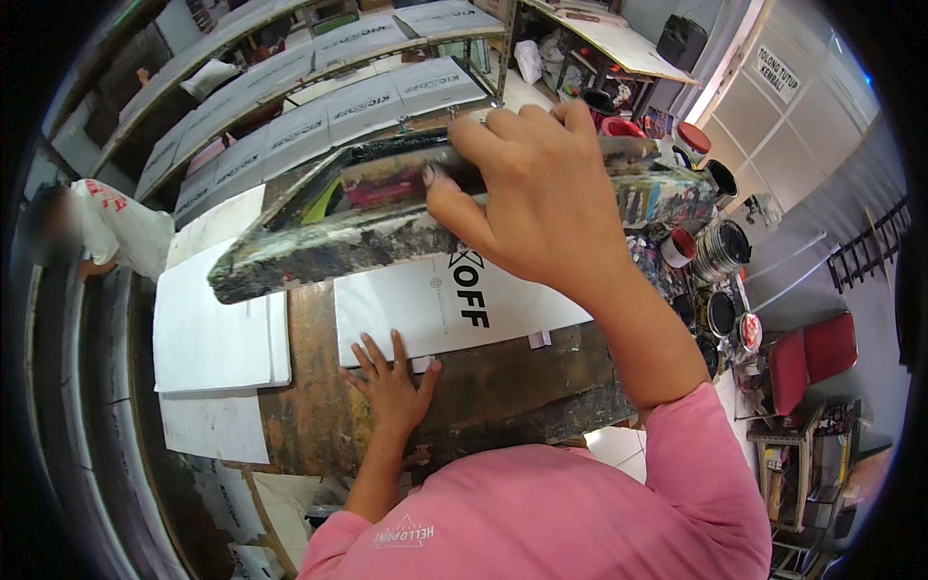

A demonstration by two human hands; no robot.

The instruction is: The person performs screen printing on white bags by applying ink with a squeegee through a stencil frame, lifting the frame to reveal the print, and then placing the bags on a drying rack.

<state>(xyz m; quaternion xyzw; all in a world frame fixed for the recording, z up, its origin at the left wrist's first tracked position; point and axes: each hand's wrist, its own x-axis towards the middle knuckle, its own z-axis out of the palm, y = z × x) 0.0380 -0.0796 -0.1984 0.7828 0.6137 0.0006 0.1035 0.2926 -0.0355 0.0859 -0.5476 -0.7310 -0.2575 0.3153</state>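
My right hand [551, 193] is closed around a paint-stained screen printing frame [329, 242], which is tilted up above the table. Inside the frame, by my right thumb, lies a stained wooden bar [387, 181] that looks like a squeegee; whether my fingers also touch it I cannot tell. Under the frame rests a white printed sheet [401, 309] with bold black lettering, its far part hidden. My left hand [394, 394] lies with fingers spread on the sheet's near left edge, next to a small pale tab [423, 364]. A second tab [540, 339] sits farther right.
A stack of white sheets [217, 333] stands on the left of the brown table [309, 425]. Racks beyond hold several printed sheets [358, 106]. Paint cans [721, 249] crowd the right side, near a red chair [817, 353]. Another person [121, 227] is at the far left.
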